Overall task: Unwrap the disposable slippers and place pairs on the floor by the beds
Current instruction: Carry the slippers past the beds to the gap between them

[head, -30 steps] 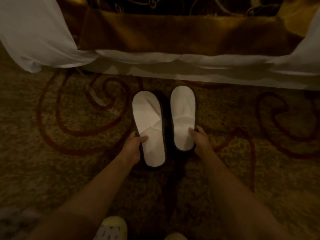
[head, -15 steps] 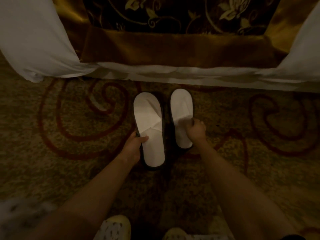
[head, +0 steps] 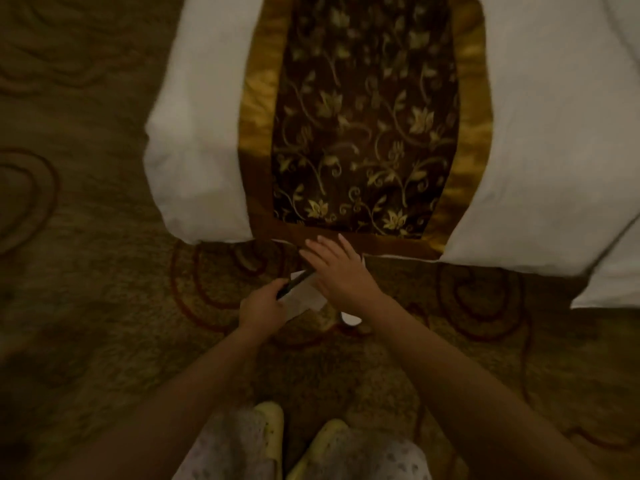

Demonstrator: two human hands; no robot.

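Two white disposable slippers lie on the patterned carpet at the foot of the bed, mostly hidden under my hands. My left hand (head: 264,304) is closed on the dark-soled edge of the left slipper (head: 302,301), which looks tilted up on its side. My right hand (head: 335,268) is spread flat with its fingers apart, just above the pair, and holds nothing. Of the right slipper (head: 350,319) only the white heel shows, below my right wrist.
The bed fills the upper view, with its white duvet (head: 201,150) and a brown-and-gold floral runner (head: 363,133) hanging over the end. Swirl-patterned carpet (head: 104,306) stretches left and right. My feet in yellow shoes (head: 270,424) stand at the bottom.
The view has risen and moved closer to the bed. My right hand has let go of the right slipper and opened over it. My left hand keeps its hold, and its slipper has tipped.
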